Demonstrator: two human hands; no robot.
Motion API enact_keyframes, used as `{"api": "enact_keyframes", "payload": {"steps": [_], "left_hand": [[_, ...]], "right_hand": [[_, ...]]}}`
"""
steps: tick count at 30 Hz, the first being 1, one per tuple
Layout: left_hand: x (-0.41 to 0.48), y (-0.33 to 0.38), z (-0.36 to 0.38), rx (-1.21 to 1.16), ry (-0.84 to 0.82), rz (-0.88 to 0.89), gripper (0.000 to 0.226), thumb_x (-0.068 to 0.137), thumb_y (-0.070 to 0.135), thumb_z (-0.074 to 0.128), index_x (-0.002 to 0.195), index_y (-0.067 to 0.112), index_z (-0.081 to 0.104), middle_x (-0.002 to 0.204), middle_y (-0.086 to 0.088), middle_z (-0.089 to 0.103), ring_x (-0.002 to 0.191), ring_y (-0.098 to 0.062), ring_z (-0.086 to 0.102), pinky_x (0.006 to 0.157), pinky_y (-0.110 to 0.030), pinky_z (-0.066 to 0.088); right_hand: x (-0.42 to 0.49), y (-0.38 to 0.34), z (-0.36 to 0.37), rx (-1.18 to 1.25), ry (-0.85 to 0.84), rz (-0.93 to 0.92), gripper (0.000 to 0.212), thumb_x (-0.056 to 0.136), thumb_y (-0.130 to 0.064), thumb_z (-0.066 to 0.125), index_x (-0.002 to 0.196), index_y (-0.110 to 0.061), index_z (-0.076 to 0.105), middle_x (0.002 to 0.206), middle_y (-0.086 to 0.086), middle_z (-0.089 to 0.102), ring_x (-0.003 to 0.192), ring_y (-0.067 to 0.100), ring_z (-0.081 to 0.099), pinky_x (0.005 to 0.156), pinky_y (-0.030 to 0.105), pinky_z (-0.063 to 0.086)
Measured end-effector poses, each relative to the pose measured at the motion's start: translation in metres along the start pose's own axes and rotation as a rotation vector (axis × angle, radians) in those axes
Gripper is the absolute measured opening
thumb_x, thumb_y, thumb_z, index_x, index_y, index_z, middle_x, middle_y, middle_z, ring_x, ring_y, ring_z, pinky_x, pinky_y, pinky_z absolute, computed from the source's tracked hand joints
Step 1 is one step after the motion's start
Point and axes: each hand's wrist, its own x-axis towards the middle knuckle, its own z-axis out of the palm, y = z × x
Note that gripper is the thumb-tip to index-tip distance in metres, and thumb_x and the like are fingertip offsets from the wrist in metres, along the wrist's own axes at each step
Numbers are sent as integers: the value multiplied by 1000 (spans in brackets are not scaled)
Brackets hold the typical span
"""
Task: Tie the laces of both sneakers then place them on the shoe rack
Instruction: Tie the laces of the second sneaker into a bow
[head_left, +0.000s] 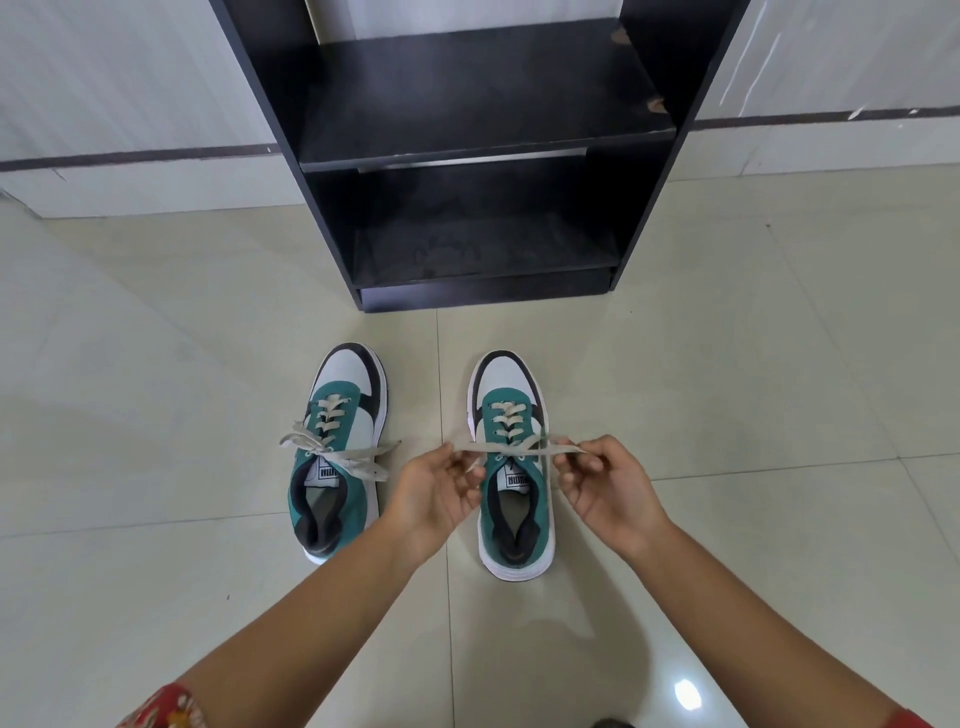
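Two green, white and black sneakers stand side by side on the floor, toes pointing at the rack. The left sneaker has a beige lace knotted in a bow across its tongue. Over the right sneaker, a beige lace is stretched taut sideways. My left hand pinches its left end and my right hand pinches its right end. Both hands hover just above the shoe's opening. The black shoe rack stands straight ahead with two bare shelves.
Pale glossy floor tiles spread all around the shoes. A white wall with a dark stripe runs behind the rack. Red patterned sleeves show at the bottom corners.
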Motion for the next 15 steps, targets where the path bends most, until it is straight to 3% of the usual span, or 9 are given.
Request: {"api": "enact_keyframes", "payload": {"steps": [3,6,8,11,15], "left_hand": [[2,0,-8,-63,-21,-14,28,98,20,35,79,11,53,69,-2,56,47,-9,54,39,-16,41],[5,-4,-5,-24,-34,11,33,98,20,32,81,10,59,61,2,60,42,-8,47,37,-15,37],[10,-3,-2,52,-16,25,31,98,20,29,74,15,47,54,7,52,37,-7,35,37,-16,32],[16,3,4,340,56,110,28,97,17,27,70,19,35,49,8,39,39,-8,24,41,-20,26],[16,6,8,827,93,355,18,97,8,31,84,14,41,67,1,45,53,-11,35,48,-22,29]], "right_hand": [[-2,5,-5,122,-44,44,14,63,-14,62,50,-10,58,59,-1,60,51,8,61,41,14,46],[-1,8,2,178,-81,75,32,75,-14,49,45,-18,39,61,1,63,41,8,53,34,14,39],[0,6,10,81,-46,57,35,84,-14,42,50,-20,35,52,-3,52,41,9,49,36,15,41],[7,3,14,9,36,34,34,88,-12,37,56,-19,30,47,-4,43,42,11,46,38,17,42],[9,-2,14,22,124,36,34,88,-9,35,56,-17,29,44,-2,41,40,12,45,36,17,41]]}}
